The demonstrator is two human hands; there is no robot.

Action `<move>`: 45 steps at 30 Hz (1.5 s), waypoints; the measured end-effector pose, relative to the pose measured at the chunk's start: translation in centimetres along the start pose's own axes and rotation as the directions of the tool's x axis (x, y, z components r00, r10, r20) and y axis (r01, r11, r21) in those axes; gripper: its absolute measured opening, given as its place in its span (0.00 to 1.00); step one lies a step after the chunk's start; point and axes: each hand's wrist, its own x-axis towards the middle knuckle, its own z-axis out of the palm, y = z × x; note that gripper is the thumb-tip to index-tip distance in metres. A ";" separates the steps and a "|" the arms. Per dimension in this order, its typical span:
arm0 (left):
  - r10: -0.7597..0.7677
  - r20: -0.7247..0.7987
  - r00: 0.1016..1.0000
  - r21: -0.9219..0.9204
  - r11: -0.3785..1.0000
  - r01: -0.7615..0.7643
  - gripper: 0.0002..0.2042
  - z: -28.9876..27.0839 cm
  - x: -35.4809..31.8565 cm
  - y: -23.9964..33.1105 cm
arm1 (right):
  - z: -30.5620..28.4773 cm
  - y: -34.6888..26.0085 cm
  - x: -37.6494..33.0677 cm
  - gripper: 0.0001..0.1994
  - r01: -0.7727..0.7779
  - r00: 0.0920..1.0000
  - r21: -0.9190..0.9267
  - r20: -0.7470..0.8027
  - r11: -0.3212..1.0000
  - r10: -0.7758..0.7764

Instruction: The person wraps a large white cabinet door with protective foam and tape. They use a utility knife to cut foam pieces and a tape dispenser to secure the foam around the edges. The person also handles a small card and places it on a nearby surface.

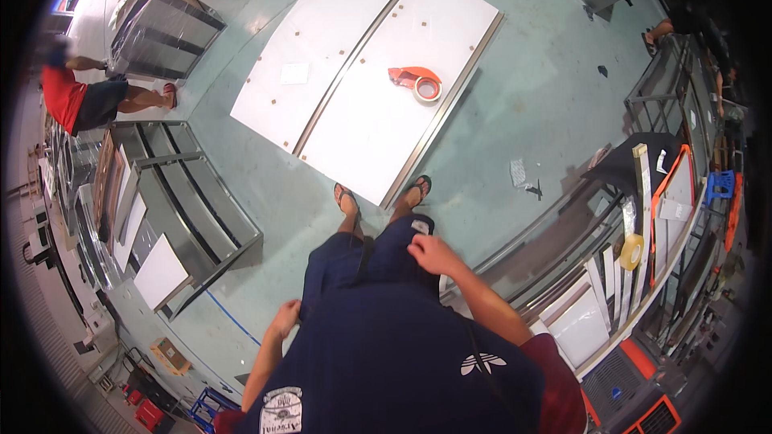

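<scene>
My right hand (435,255) is over the right leg of my dark blue shorts (338,261), its fingers curled with nothing visible in them. Low on the left, my left hand (285,319) is beside the shorts' edge. Its fingers are bent inward, and what they hold, if anything, is hidden. In front of my feet lies a large white panel (354,145) with a dark lengthwise strip and small brown squares on it. On its right half rests an orange tape dispenser (415,79) with a roll of tape. Both hands are apart from the panel.
Metal frames with panels (189,193) stand on the left. Behind them, a person in a red shirt (64,100) is beside a plastic-wrapped cabinet (165,30). At right, a rack (591,289) holds white strips and a yellow tape roll (631,251). Scraps (519,173) lie on the floor.
</scene>
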 end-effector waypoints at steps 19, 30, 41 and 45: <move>0.394 -0.356 0.847 0.347 0.898 -0.272 0.11 1.0 6.6 1.5 | -7.2 7.9 24.7 0.12 -0.230 0.848 0.029 -0.485 0.973 0.214; 0.708 -0.063 0.704 0.695 0.537 -0.478 0.15 13.5 25.0 23.1 | 2.1 27.5 30.7 0.15 -0.484 0.678 0.452 -0.348 0.749 0.648; 0.956 -0.077 0.282 0.852 0.210 -0.479 0.32 20.7 40.6 25.9 | 12.0 46.4 40.6 0.16 -0.289 0.679 0.685 -0.346 0.669 0.648; 0.941 -0.078 0.330 0.911 0.202 -0.360 0.34 19.4 40.6 25.2 | 12.1 46.1 47.9 0.22 -0.155 0.741 0.587 -0.463 0.795 0.487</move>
